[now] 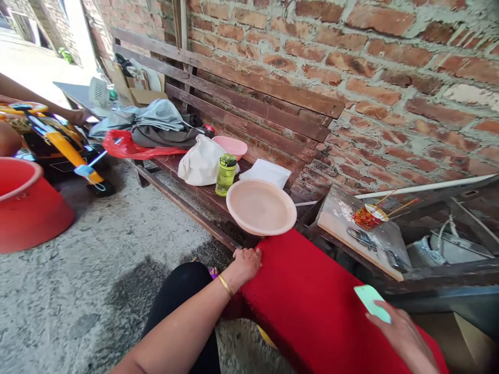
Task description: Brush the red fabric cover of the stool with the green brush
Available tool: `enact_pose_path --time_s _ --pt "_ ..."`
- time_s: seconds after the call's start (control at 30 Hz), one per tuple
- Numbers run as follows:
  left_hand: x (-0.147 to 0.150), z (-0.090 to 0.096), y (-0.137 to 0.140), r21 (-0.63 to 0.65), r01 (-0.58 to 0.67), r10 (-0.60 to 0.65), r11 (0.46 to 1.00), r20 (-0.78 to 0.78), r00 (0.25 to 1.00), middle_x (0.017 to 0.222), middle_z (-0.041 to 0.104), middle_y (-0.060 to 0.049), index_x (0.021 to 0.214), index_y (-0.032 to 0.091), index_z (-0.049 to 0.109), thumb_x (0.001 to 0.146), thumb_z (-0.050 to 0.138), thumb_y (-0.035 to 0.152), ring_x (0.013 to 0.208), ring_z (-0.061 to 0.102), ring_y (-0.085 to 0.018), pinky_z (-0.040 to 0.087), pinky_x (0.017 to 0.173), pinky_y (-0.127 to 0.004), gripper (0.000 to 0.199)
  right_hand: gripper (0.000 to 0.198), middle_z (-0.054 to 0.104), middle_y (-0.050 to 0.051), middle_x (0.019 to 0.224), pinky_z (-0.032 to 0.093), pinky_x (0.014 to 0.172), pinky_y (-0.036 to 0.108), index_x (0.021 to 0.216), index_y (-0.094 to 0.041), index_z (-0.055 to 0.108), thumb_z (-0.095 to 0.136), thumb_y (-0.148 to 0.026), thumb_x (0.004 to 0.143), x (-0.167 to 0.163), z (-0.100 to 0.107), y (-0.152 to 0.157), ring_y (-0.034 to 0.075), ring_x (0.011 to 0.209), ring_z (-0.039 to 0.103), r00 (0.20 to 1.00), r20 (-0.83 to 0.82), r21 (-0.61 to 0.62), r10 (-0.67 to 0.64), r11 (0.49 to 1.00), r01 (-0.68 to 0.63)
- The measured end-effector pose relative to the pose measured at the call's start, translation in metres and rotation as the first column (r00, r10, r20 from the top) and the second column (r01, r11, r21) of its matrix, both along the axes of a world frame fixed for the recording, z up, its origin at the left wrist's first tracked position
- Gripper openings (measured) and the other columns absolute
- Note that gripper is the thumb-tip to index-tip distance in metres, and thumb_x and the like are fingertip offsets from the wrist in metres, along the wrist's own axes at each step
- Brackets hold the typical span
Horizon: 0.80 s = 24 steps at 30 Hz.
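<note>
A long red cloth (312, 296) stretches over a surface in front of me, its near edge hanging down. My left hand (247, 264) is closed on the cloth's far left corner, with a gold bangle on the wrist. Over the right part of the cloth, my right hand (401, 327) grips a flat mint-green plastic piece (368, 298), rounded and with a small hole at one end. Just beyond my left hand, a shallow pale pink basin (261, 205) sits on the wooden bench (187, 195), close to the cloth's far end.
A green bottle (225, 176), a white cloth bag (202, 161) and a pink bowl (231, 147) stand on the bench. At right, a board (331, 218) carries a paper cup (368, 217) with sticks. A red tub (31, 208) and a child's ride-on toy (64, 150) are on the left.
</note>
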<state>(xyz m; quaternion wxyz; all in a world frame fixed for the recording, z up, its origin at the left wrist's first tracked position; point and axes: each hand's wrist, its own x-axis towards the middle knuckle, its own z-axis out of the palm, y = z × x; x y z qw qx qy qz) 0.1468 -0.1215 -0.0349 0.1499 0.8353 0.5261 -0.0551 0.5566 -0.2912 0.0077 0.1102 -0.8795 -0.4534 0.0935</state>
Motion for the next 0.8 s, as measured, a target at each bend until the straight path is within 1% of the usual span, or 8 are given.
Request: enact_pose_path --time_s 0.13,0.2,0.27,0.33,0.4,0.5,0.67,0.8 --pt "-0.001 -0.009 0.001 0.05 0.034 -0.035 0.998 0.017 0.999 0.11 0.067 -0.022 0.142 0.014 0.051 0.096 0.049 0.037 0.104 0.066 -0.032 0.05 0.084 -0.049 0.051 0.05 0.062 0.015 0.102 0.05 0.081 0.044 0.115 -0.021 0.068 0.053 -0.046 0.074 -0.122 0.004 0.095 0.036 0.096 0.064 0.957 -0.032 -0.126 0.289 0.949 -0.29" --pt "-0.002 -0.011 0.003 0.037 0.042 -0.042 0.998 0.018 0.999 0.11 0.068 -0.022 0.142 0.014 0.051 0.097 0.049 0.037 0.105 0.066 -0.032 0.05 0.085 -0.049 0.051 0.049 0.062 0.012 0.108 0.048 0.083 0.039 0.124 -0.02 0.065 0.057 -0.041 0.08 -0.175 0.002 0.13 0.032 0.101 0.062 0.934 -0.058 -0.125 0.354 0.925 -0.358" --pt "-0.004 -0.011 0.006 -0.018 0.044 -0.044 0.999 0.005 0.999 0.112 0.068 -0.021 0.14 0.014 0.051 0.096 0.051 0.036 0.106 0.066 -0.032 0.051 0.086 -0.047 0.05 0.049 0.06 0.009 0.117 0.045 0.091 0.036 0.127 -0.023 0.064 0.066 -0.036 0.08 -0.21 -0.005 0.153 0.029 0.108 0.059 0.915 -0.076 -0.108 0.395 0.909 -0.401" --pt "-0.005 -0.009 0.01 -0.054 0.062 -0.063 0.997 -0.01 0.998 0.114 0.068 -0.021 0.14 0.014 0.051 0.095 0.053 0.035 0.108 0.066 -0.031 0.052 0.087 -0.044 0.05 0.05 0.058 0.008 0.125 0.042 0.098 0.039 0.127 -0.024 0.062 0.072 -0.035 0.08 -0.223 -0.012 0.163 0.027 0.114 0.055 0.902 -0.094 -0.09 0.421 0.899 -0.429" --pt "-0.006 -0.007 0.014 -0.069 0.083 -0.086 0.994 -0.032 0.996 0.118 0.067 -0.021 0.141 0.014 0.05 0.095 0.052 0.033 0.11 0.066 -0.03 0.051 0.089 -0.042 0.05 0.047 0.056 0.008 0.128 0.042 0.1 0.044 0.126 -0.022 0.06 0.071 -0.038 0.084 -0.217 -0.017 0.159 0.026 0.115 0.054 0.898 -0.114 -0.075 0.425 0.898 -0.434" --pt "-0.006 -0.003 0.015 -0.092 0.111 -0.117 0.99 -0.062 0.991 0.122 0.065 -0.021 0.144 0.015 0.046 0.097 0.048 0.033 0.113 0.065 -0.03 0.051 0.091 -0.042 0.051 0.042 0.058 0.006 0.123 0.044 0.098 0.044 0.124 -0.02 0.06 0.067 -0.037 0.086 -0.178 -0.018 0.126 0.025 0.11 0.055 0.92 -0.14 -0.075 0.365 0.923 -0.378" --pt "-0.003 0.005 0.012 -0.111 0.088 -0.099 0.99 -0.098 0.99 0.123 0.066 -0.019 0.142 0.016 0.047 0.097 0.047 0.034 0.113 0.065 -0.028 0.051 0.092 -0.04 0.048 0.051 0.061 0.005 0.107 0.047 0.09 0.034 0.119 -0.026 0.065 0.062 -0.04 0.07 -0.067 -0.017 0.028 0.024 0.102 0.061 0.986 -0.143 -0.139 0.085 0.985 -0.105" --pt "-0.002 0.014 0.014 -0.161 0.068 -0.082 0.985 -0.085 0.993 0.124 0.066 -0.017 0.137 0.017 0.051 0.097 0.046 0.032 0.115 0.064 -0.028 0.05 0.094 -0.04 0.043 0.049 0.065 0.013 0.095 0.048 0.09 0.048 0.1 -0.031 0.068 0.055 -0.052 0.058 0.018 -0.008 -0.066 0.037 0.104 0.064 0.979 -0.068 -0.136 -0.19 0.974 0.179"
